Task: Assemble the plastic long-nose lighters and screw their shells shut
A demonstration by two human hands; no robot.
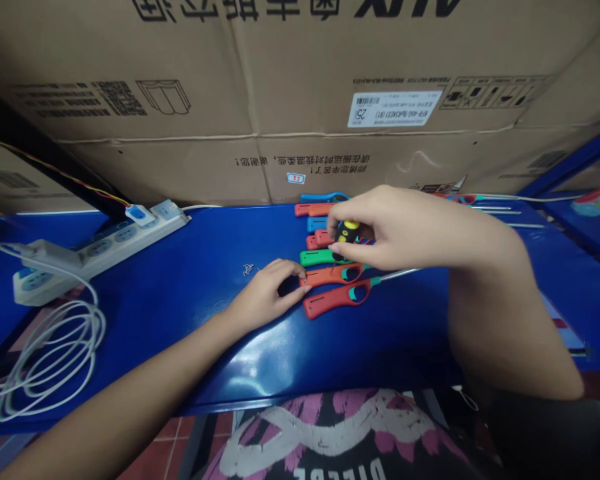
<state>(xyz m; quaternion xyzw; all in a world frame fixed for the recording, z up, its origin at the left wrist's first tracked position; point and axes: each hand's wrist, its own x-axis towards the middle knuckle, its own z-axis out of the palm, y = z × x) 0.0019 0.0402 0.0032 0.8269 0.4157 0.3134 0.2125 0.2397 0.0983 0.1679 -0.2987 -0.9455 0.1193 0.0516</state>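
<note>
Several long-nosed lighters lie in a column on the blue table. My left hand (270,293) pinches the handle end of an orange lighter (325,276), which lies on the table. Just in front of it is a red lighter (333,300) with a metal nozzle pointing right. My right hand (385,227) holds a black and yellow screwdriver (349,231) upright over the lighters; its tip is hard to make out near the orange one. A green lighter (316,258) and a blue lighter (317,224) lie farther back, partly covered by my right hand. Small screws (249,269) sit left of the lighters.
A white power strip (113,245) with plugs lies at the left on the blue table (180,320), and a coiled white cable (55,353) is in front of it. A large cardboard box (180,160) stands behind the lighters. A printed sheet (560,327) is at the right.
</note>
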